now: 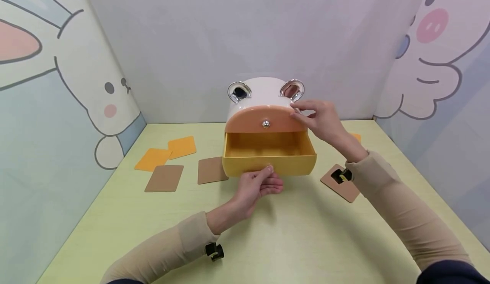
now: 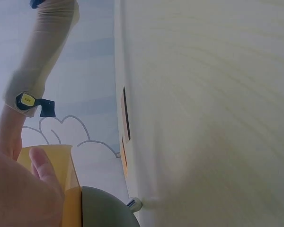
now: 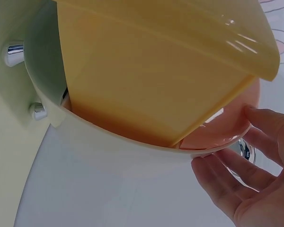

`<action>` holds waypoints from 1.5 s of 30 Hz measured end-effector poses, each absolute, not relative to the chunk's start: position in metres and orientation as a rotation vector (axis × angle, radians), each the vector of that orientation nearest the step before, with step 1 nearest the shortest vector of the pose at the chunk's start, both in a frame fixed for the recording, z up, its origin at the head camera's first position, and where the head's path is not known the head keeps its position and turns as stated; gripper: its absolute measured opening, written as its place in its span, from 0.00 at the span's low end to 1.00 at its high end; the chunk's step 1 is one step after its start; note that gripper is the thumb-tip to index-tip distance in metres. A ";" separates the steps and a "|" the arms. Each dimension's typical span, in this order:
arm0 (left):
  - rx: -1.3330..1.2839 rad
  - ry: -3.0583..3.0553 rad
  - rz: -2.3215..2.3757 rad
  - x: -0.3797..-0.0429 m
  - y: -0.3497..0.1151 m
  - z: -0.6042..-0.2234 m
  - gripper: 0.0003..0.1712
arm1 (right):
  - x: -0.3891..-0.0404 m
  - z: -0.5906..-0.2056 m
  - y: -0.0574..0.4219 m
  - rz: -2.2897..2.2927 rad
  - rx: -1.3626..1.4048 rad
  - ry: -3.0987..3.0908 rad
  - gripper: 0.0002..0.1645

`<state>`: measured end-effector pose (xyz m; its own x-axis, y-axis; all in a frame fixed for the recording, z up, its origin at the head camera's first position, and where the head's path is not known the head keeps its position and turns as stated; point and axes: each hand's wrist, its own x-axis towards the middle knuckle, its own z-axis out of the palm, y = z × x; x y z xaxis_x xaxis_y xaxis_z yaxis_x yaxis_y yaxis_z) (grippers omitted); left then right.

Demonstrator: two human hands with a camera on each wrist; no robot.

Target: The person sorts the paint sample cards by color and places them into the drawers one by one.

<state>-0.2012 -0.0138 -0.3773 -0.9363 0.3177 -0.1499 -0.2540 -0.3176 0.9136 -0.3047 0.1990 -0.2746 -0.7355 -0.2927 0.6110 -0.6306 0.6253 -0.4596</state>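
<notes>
Booth (image 1: pixel 183 54) with cartoon-animal walls (image 1: pixel 92 75)

Left hand (image 1: pixel 254 189) low, right hand (image 1: pixel 321 119) higher

Beige fabric sleeves (image 1: pixel 409 222) meet dark navy cloth (image 1: pixel 451 273)

Wide beige cuffs (image 1: pixel 197 231) edge the bare left hand (image 1: pixel 256 189) and bare right hand (image 1: pixel 321 120). Small black devices (image 1: pixel 219 253) sit at both wrists; the right one bears a dark-marked yellow label (image 2: pixel 26 100).

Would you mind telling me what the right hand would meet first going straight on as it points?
Probably the white casing, whose edge the right hand seems to pinch; exact contact is hard to judge.
</notes>
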 end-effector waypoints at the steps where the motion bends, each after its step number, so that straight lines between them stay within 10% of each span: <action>1: 0.081 1.580 2.294 -0.200 -0.014 -0.377 0.22 | -0.304 -0.274 0.199 0.929 0.727 -2.361 0.17; 45: 0.113 1.594 2.241 -0.166 -0.016 -0.377 0.21 | -0.303 -0.273 0.198 0.910 0.675 -2.398 0.18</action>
